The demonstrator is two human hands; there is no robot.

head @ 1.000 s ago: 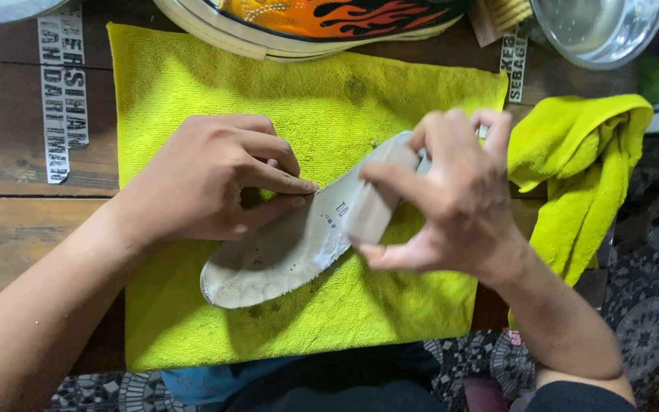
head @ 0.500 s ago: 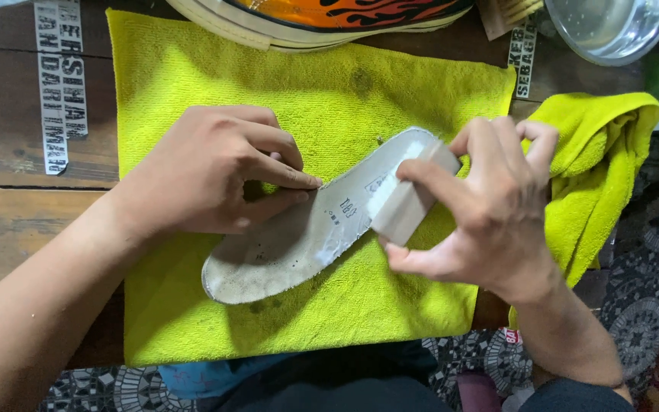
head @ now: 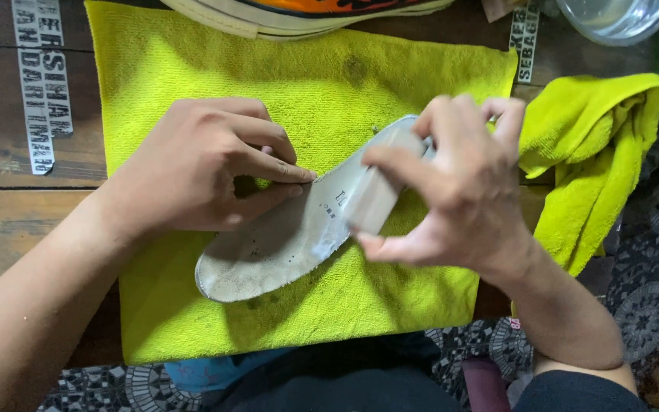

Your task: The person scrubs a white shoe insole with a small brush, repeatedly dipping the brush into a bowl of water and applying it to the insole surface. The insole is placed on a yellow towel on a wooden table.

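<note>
- While the left hand (head: 200,164) pins the insole (head: 284,236) flat, thumb and fingertips pressed along its upper edge near the middle, the right hand (head: 459,202) has its grip clenched around a small pale block (head: 375,200), thumb below and fingers over the top.
- Insole lies diagonally on the yellow-green cloth (head: 215,69) spread over the wooden tabletop (head: 9,229), heel end toward the lower left, toe end under the right hand.
- Block sits on the insole's middle-to-toe part, touching the surface; looks like a rubbing or scrubbing step in hand.
- Progress, as a judgement: heel area shows dark specks and a greyish, grubby look, so it reads as not yet cleaned; the stretch near the block looks paler. Roughly midway at best.
- Toe end is hidden by the right hand, cannot tell its condition.
- Second yellow-green cloth (head: 596,145) is bunched at the right tabletop edge, untouched.
- Shoe with orange upper (head: 306,11) sits at the top, partly out of frame; clear bowl (head: 612,19) at top right.
</note>
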